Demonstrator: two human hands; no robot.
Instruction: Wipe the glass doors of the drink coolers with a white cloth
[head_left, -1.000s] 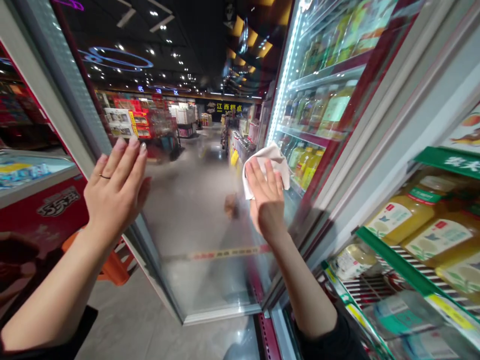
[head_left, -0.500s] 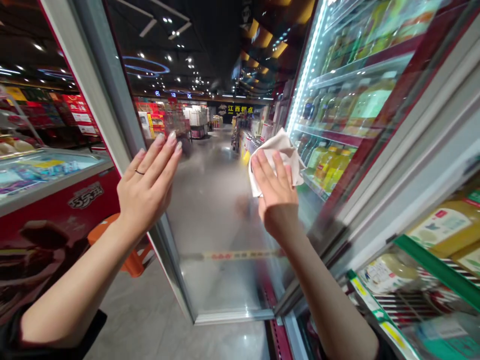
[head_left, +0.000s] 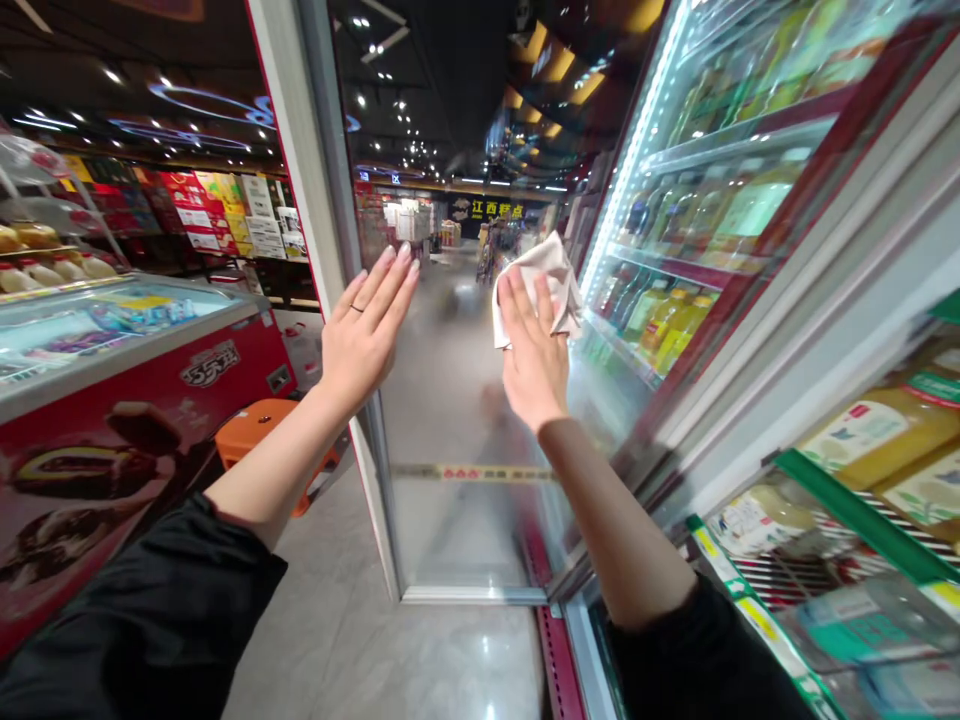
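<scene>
A glass cooler door point(head_left: 465, 530) in a pale frame stands swung open in front of me. My right hand point(head_left: 532, 355) presses a folded white cloth point(head_left: 556, 275) flat against the pane, its fingers lying over the cloth. At the door's left edge is my left hand point(head_left: 364, 330), fingers stretched out and holding nothing. A thin dark ring circles one of its fingers. That palm faces away, so whether it touches the frame or the glass cannot be made out. Hazy streaks show on the glass below the cloth.
On the right, cooler shelves hold drink bottles point(head_left: 870, 435) behind a green shelf edge point(head_left: 862, 510). A red chest freezer point(head_left: 150, 420) stands left, with an orange stool point(head_left: 259, 425) beside it. Red and white boxes point(head_left: 225, 215) are stacked farther back.
My view has swung left, showing more of the freezer and boxes. My right hand and the cloth sit slightly higher and farther left in view. Both black sleeves show more.
</scene>
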